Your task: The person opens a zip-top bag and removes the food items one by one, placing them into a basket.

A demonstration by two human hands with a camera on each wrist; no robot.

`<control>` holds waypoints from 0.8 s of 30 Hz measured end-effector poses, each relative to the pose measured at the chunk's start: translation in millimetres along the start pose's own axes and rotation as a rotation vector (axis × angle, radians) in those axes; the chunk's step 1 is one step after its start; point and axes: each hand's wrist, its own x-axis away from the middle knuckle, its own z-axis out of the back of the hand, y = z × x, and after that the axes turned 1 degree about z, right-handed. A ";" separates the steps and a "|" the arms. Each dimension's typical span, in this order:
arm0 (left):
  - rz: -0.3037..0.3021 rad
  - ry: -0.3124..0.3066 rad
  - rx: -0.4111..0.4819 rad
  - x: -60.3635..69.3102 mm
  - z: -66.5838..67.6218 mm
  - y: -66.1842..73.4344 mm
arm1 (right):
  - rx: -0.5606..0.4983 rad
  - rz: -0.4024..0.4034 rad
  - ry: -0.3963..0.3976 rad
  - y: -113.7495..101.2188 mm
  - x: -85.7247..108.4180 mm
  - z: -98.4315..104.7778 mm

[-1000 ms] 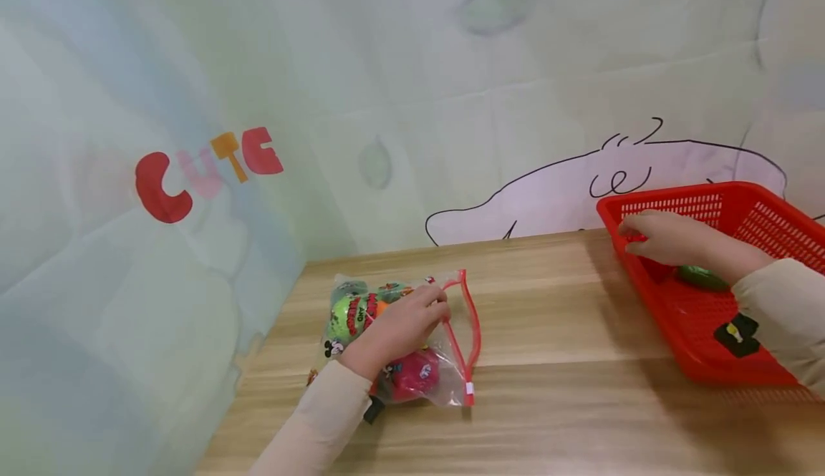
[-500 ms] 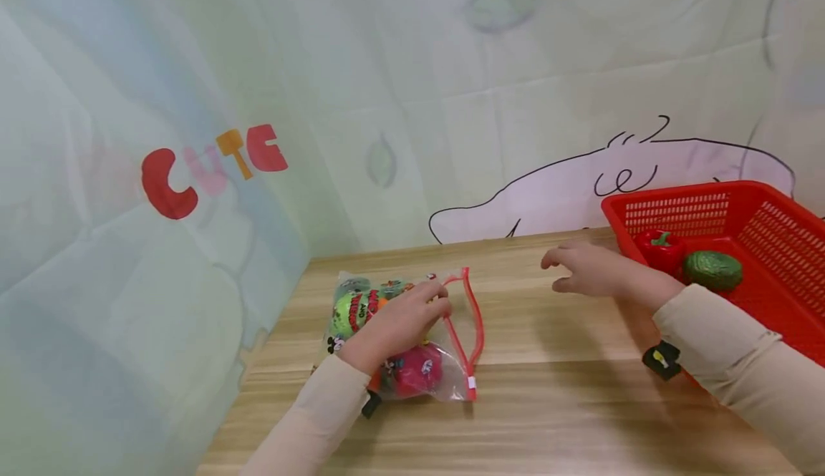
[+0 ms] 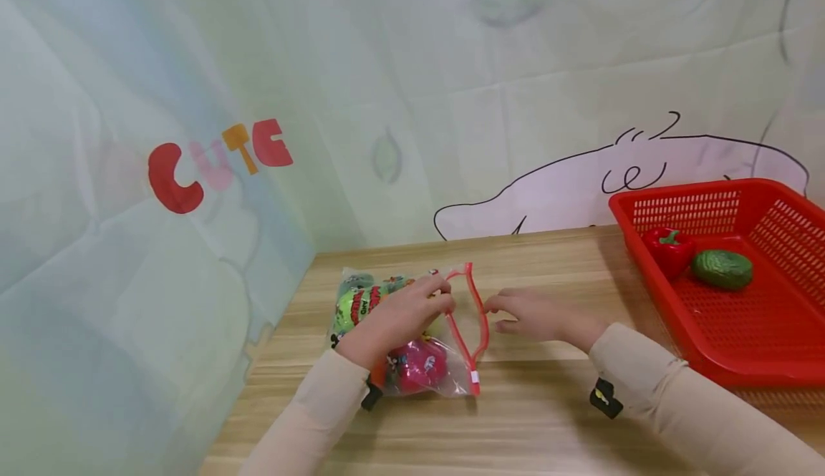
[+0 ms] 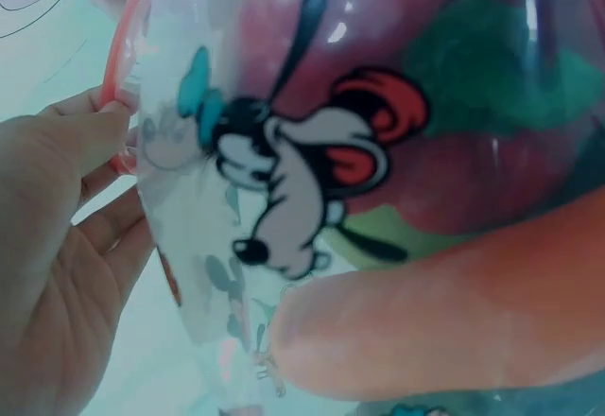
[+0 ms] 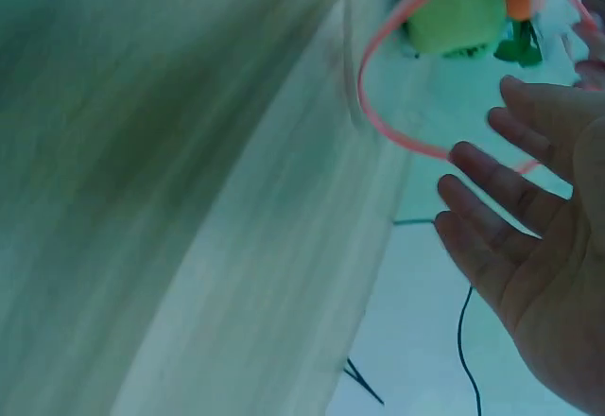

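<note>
A clear zip bag (image 3: pixel 454 383) printed with cartoon characters lies on the table, its red-edged mouth facing right and gaping. My left hand (image 3: pixel 398 318) reaches over it and pinches the red edge between thumb and fingers, as the left wrist view shows. Inside are a green round fruit (image 5: pixel 458 14), an orange carrot-like piece (image 4: pixel 425 312) and a pink round thing (image 3: pixel 422 365). Just right of the mouth, my right hand (image 3: pixel 538 315) holds nothing, its fingers spread and slightly bent; in the head view its fingertips overlap or nearly reach the red edge, and contact is unclear.
A red slotted basket (image 3: pixel 686 340) stands at the right of the wooden table (image 3: pixel 515 419). It contains a toy-like red bell pepper (image 3: pixel 669 250) and a bumpy green avocado-like piece (image 3: pixel 722 270). A printed cloth (image 3: pixel 399 104) hangs behind the table.
My right hand has come out of the basket and moved left to the bag's mouth, uncovering the pepper and the green piece. My left hand keeps its hold on the bag.
</note>
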 end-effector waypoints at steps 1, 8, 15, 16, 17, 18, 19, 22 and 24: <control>-0.007 0.000 0.001 0.3 1.0 -0.6 | -0.012 0.025 0.014 -1.9 -3.3 -4.3; -0.045 0.005 0.030 1.1 8.6 -2.4 | 0.055 0.101 0.035 -17.6 -23.8 -27.6; -0.065 0.034 0.044 1.7 10.2 -0.8 | 0.052 0.115 0.046 -26.2 -34.2 -38.5; -0.066 0.042 0.044 2.1 10.4 -0.6 | 0.044 0.121 0.039 -27.3 -35.9 -39.6; -0.066 0.047 0.044 2.4 10.7 -0.3 | 0.036 0.135 0.036 -28.0 -38.0 -40.6; -0.067 0.054 0.044 2.7 11.0 0.0 | 0.034 0.151 0.038 -28.8 -40.0 -41.5; -0.071 0.061 0.044 2.8 11.5 0.4 | 0.033 0.171 0.044 -29.8 -42.0 -42.2; -0.086 0.085 0.044 2.8 12.2 1.5 | -0.007 0.240 0.075 -32.0 -48.8 -46.4; -0.098 0.089 0.041 2.9 12.0 2.8 | -0.049 0.280 0.085 -34.1 -52.0 -50.4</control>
